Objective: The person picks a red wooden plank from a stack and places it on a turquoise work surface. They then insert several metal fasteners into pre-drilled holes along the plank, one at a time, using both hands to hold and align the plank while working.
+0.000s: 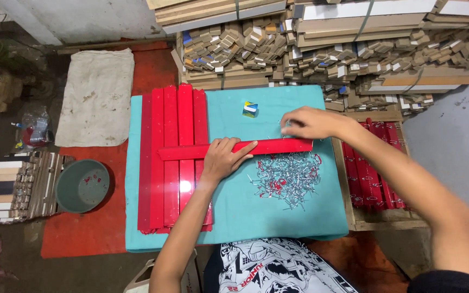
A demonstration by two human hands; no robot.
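Observation:
A long red strip lies crosswise on a teal-covered board. My left hand presses flat on its middle, fingers spread. My right hand is at the strip's right end, fingers pinched together; whether something small is in them is too small to tell. A pile of small metal clips, some with red parts, lies just in front of the strip. Under the strip, several red strips lie side by side lengthwise on the board's left part.
A small blue, green and white box stands on the teal cloth behind the strip. A wooden crate at right holds more red strips. Stacked wood profiles fill the back. A grey bowl and pale sack lie left.

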